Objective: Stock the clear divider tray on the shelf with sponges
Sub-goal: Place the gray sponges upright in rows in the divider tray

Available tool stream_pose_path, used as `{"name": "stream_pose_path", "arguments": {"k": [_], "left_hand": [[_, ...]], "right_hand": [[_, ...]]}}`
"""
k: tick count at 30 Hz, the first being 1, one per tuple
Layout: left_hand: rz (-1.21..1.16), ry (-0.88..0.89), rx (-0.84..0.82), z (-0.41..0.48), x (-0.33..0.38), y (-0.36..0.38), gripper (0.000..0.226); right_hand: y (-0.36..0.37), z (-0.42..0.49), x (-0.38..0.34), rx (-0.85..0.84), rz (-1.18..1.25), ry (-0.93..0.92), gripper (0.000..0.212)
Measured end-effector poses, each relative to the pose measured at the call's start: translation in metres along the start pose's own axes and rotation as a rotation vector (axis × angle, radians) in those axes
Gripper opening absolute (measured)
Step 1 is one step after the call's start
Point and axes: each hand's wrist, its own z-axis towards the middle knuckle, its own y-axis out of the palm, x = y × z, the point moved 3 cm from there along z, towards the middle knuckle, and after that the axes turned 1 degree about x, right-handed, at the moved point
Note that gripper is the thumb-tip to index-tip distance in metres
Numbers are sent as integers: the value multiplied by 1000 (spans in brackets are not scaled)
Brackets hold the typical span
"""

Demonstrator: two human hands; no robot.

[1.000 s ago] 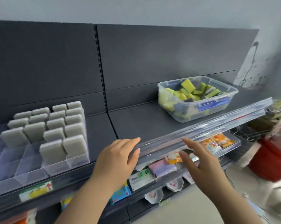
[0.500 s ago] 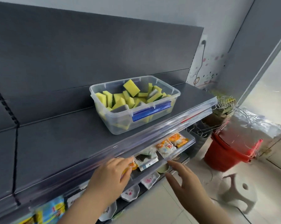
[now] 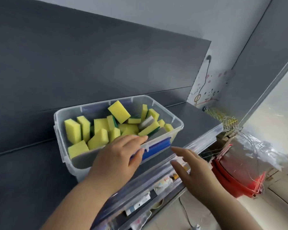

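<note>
Sponges (image 3: pixel 119 112), most of them yellow with a green scouring face and a few grey ones (image 3: pixel 146 122) among them, lay heaped at all angles inside a clear plastic bin (image 3: pixel 178 120) at the centre of the frame. One yellow block stood propped above the rest near the far wall of the bin. The bin sat on a dark grey shelf (image 3: pixel 32 171), near its front edge and turned at a slant to it, with a blue latch (image 3: pixel 158 148) on the near wall. The left hand (image 3: pixel 116 158) reached up from the lower left and lay across the near rim of the bin. Its fingers (image 3: pixel 136 138) were stretched almost straight over the rim toward the sponges, close together. The thumb was spread below them against the outside of the wall, touching the blue latch. No sponge was lifted, and whether the tips touched one could not be made out. The right hand (image 3: pixel 194 170) hung in the air at lower centre right, in front of the clear strip (image 3: pixel 204 138) along the shelf edge. Its fingers were straight, spread and pointing toward the upper left, and it held nothing. Under the strip, small printed packets (image 3: pixel 163 181) showed blurred on a lower level. A dark grey back panel (image 3: pixel 90 63) filled the upper left. At the right edge stood a red bucket (image 3: pixel 236 176) with crumpled clear film and thin wires above it.
</note>
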Motion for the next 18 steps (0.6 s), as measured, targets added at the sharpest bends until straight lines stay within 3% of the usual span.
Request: {"name": "stream_pose_path", "arguments": {"k": [5,11,15,18], "left_hand": [[73,-9,-28,39,-34,8,38],[185,-111,-58,42,-64,1,40],[262,-225,-39,36,-80,-7,41],[305,-321,4,29,-82,-15,41]], "right_hand": [[-14,59,15,116,95,-24,28],[1,141,16,34,61,-141,33],[21,207,19,-152,-112,-256,36],[38,247,31,-439,-343,-241,56]]}}
